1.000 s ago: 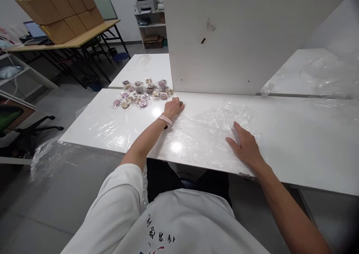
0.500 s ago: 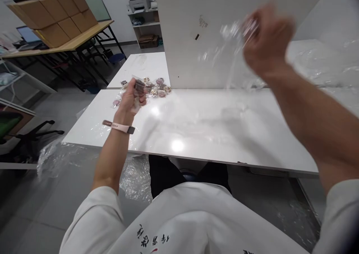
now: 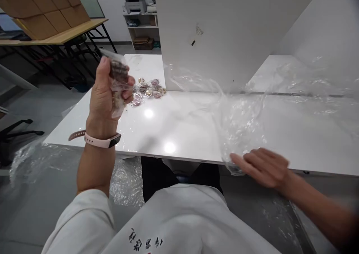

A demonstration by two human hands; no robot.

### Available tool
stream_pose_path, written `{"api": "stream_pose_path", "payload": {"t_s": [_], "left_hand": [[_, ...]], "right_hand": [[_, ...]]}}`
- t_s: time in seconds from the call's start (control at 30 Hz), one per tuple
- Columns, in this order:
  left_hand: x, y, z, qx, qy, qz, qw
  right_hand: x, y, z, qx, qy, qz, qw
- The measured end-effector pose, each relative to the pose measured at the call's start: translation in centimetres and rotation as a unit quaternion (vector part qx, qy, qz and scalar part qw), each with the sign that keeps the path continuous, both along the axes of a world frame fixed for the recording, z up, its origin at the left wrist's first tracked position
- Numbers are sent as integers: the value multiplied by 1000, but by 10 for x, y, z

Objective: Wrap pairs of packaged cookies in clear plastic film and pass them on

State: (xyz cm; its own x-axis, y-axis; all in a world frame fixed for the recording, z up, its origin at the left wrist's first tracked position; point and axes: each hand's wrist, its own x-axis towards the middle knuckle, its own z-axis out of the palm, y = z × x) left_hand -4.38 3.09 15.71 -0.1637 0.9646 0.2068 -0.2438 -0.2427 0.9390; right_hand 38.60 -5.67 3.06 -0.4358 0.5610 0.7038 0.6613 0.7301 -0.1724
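Upper left of frame: cardboard boxes are stacked on a wood-topped table; lower left, loose plastic film is seen hanging past the edge of the white worktop. Left of centre, the left hand is raised above the worktop, its fingers curled round clear-wrapped snacks, at least two by the look of it, one dark and one paler; exact count cannot be told. The grip is best kept firm on the wrappers but light on the contents, as these may crumble if squeezed, and the lower packet, probably the less secure, should be backed by the palm. The loose strap end of the pink wristband should be kept out of the film. Just right of this hand, the snack pile is spread at the worktop's far side; its packets are best left undisturbed. Right of centre, a clear plastic sheet is bunched on the worktop, with part arched up before the white panel. At its near corner, lower right, the right hand is placed, fingers bent, index finger extended; blurred, so whether film is pinched cannot be told. The sheet should be drawn low and flat, with creases smoothed outward and slack kept from slipping over the near edge.
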Motion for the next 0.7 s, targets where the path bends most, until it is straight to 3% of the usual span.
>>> {"api": "stream_pose_path", "payload": {"t_s": [0.1,0.17,0.27,0.37,0.43,0.5,0.57,0.7], "left_hand": [[42,-7,11,23,11,-67,997],[81,-11,12,31,41,-165,985],[147,-21,-5,-30,134,-339,931],[201,-33,-42,-142,216,-474,842],[215,-34,-72,-193,263,-508,797],[208,-25,-100,-225,334,-470,786],[186,-6,-124,-232,414,-365,801],[139,37,-155,-201,480,-180,835]], "right_hand": [[-22,-26,-18,92,-117,109,983],[-50,-44,-36,79,-140,83,984],[-102,-59,-55,-72,-201,33,976],[-153,-58,-56,-280,-269,31,921],[-176,-55,-52,-364,-278,47,888],[-187,-55,-49,-407,-259,62,874],[-182,-59,-45,-436,-234,81,865],[-135,-55,-27,-494,-166,243,818]]}}
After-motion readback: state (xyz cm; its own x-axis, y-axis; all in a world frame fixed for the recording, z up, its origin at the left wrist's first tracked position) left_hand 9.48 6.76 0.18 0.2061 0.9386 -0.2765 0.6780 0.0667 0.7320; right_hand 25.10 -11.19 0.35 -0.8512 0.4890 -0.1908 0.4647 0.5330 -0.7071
